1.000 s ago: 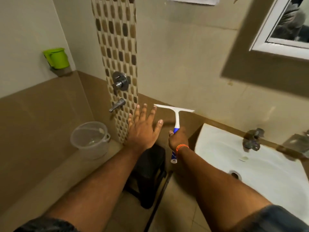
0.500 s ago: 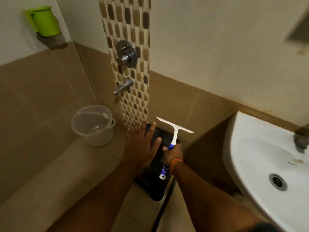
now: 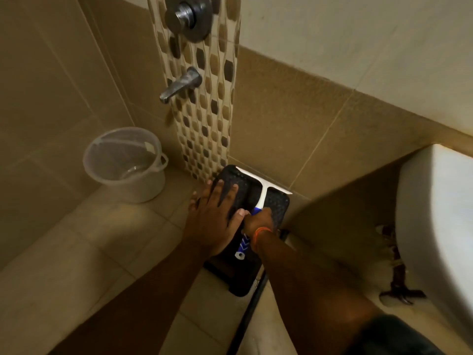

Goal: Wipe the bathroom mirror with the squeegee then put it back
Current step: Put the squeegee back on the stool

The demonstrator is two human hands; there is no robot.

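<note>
My right hand (image 3: 258, 221) is curled round the blue-and-white handle of the squeegee (image 3: 261, 193), orange band at the wrist. My left hand (image 3: 217, 213) lies flat with fingers spread and straight on the top of the black stool (image 3: 279, 206), thumb just beside the right hand; it grips nothing, looks like it braces me or steadies the stool.

Squeegee sits low over the stool: white blade across the far edge by the wall, handle running back toward me. Can't tell if the blade is fully resting on the stool or a touch above it.

Step, as I read it: the put-back part. No mirror in view, so wiping looks done or at least not in hand here.

Next move, my guess: settle the squeegee flat on the stool, uncurl the right fingers, lift both hands off. Needs a soft release so it doesn't slide off the textured top.

Around: clear plastic bucket (image 3: 125, 165) on the floor to the left, tap (image 3: 179, 85) on the mosaic tile strip above, white basin (image 3: 435, 226) at right.
</note>
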